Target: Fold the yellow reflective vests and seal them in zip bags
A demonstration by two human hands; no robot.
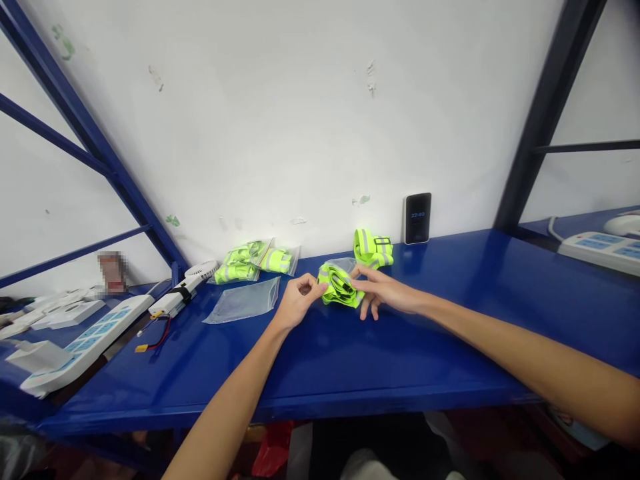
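1. Yellow-green fabric with grey stripes makes up the rolled strap (340, 285), which is between the two hands over the middle of the blue table (450, 333); clear plastic (345, 263) shows along its far side.
2. At its left edge is the left hand (300, 298), fingers curled in and thumb tip against the roll (whether it pinches fabric or plastic, I cannot tell).
3. On the right side, the right hand (377, 291) has the roll between thumb and forefinger, its other fingers loosely spread below.
4. Just beyond the right hand, a looser strap (373, 250) with a dark buckle (383, 241) sits near the wall (320, 133).
5. Left of the left hand, a flat clear bag (245, 301) lies on the table; beyond it are bagged straps (240, 261) (same bright colour).
6. Farther left come a small white fan (201, 269), a white block (175, 301) with a dark band, and a red-and-black cable (163, 333).
7. Far right of centre, a phone-like device (417, 218) leans at the wall, reading 22:40.
8. White power strips lie at far left (93, 343) and far right (607, 251).
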